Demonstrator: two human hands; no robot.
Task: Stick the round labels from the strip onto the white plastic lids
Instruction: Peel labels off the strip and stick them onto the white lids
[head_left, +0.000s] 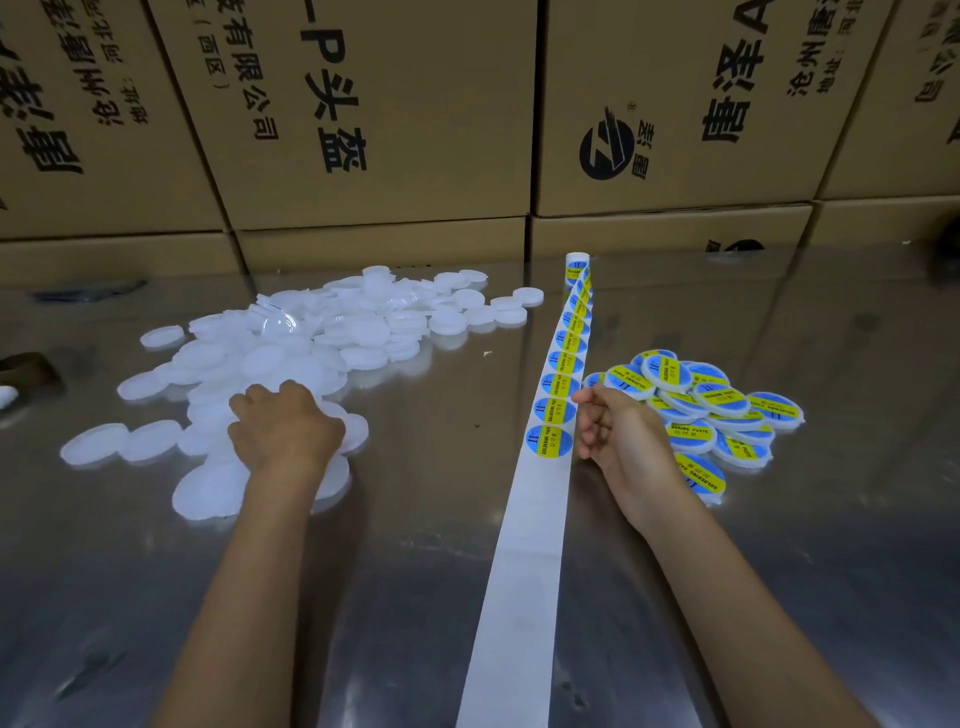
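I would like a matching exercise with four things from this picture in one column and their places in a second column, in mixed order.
Things:
1. plain lids
2. labelled lids
3. strip
4. boxes

Places:
A. stacked behind the table
B. heaped on the left, under the left hand
C. running down the middle of the table
D. piled on the right, behind the right hand

Pairs: 1-B, 2-D, 3-C, 4-A
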